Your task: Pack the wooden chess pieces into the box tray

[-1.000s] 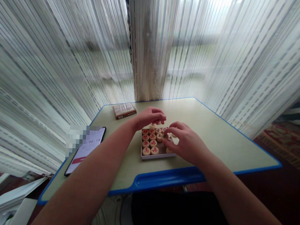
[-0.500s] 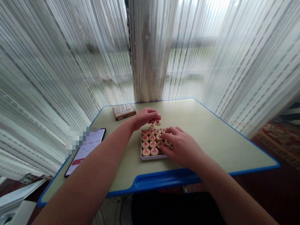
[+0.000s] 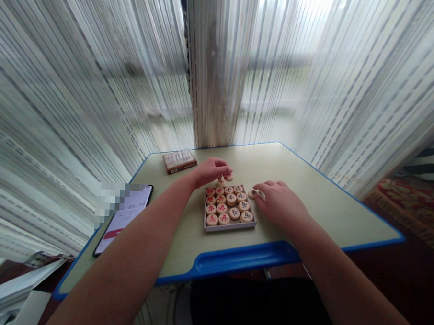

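Observation:
A shallow white box (image 3: pixel 230 227) holds rows of round wooden xiangqi pieces, with red characters on its left side and black ones on its right. There is a gap at the front of its third column. Just right of the box, my right hand (image 3: pixel 280 200) pinches a black-marked xiangqi piece (image 3: pixel 252 193) at the table surface. Behind the box, the bent fingers of my left hand (image 3: pixel 213 170) close at a loose xiangqi piece (image 3: pixel 230 177). Another loose piece (image 3: pixel 220 182) lies under that hand, partly hidden.
A phone (image 3: pixel 123 223) showing a timer lies at the table's left edge, partly behind my left forearm. A brown-sided box (image 3: pixel 180 161) rests at the back left. The pale table (image 3: pixel 330 206) has a blue rim and a front trough (image 3: pixel 245 258). Sheer striped curtains hang behind.
My right hand has moved right, off the box, and now has a piece beside it. The right-hand pieces and the gap show now. My left hand has barely shifted.

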The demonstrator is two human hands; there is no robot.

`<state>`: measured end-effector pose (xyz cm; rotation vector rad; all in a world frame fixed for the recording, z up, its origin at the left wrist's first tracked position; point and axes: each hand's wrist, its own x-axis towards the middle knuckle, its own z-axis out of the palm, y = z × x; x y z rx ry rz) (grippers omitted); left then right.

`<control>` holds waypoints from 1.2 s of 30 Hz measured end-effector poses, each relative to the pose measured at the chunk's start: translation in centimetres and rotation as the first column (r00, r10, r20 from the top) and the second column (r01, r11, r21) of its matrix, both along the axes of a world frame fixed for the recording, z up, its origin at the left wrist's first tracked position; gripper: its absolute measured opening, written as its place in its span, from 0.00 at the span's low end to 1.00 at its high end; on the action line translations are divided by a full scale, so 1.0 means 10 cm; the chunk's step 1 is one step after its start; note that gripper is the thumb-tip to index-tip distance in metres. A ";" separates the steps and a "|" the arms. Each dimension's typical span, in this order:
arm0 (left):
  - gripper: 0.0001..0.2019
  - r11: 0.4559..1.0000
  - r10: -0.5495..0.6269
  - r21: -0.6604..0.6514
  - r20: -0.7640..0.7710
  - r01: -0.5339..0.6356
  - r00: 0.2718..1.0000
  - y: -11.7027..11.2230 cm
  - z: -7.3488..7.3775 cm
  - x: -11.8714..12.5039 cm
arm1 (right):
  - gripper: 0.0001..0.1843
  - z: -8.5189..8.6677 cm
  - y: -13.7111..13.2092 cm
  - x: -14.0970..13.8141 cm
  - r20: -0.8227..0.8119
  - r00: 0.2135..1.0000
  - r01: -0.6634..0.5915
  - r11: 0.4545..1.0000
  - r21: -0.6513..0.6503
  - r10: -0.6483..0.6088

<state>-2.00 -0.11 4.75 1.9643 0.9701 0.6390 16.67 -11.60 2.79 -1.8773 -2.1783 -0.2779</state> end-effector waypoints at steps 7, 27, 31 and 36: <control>0.10 0.872 0.182 0.479 -0.508 0.100 0.842 0.01 -0.08 -0.03 | 0.14 0.02 -0.04 -0.11 -0.033 0.996 -0.087 0.995 -0.058 0.085; 0.15 0.920 0.158 0.384 -0.549 0.079 0.821 0.08 -0.12 -0.03 | 0.16 0.05 -0.05 -0.13 -0.002 0.999 -0.036 0.992 -0.123 0.036; 0.15 0.924 0.163 0.376 -0.553 0.070 0.817 0.07 -0.11 -0.03 | 0.16 0.03 -0.05 -0.12 0.011 0.999 -0.039 0.993 -0.109 0.041; 0.14 0.915 0.174 0.393 -0.589 0.091 0.789 0.03 -0.07 -0.01 | 0.15 0.02 -0.04 -0.12 0.031 0.997 -0.062 0.992 -0.112 0.065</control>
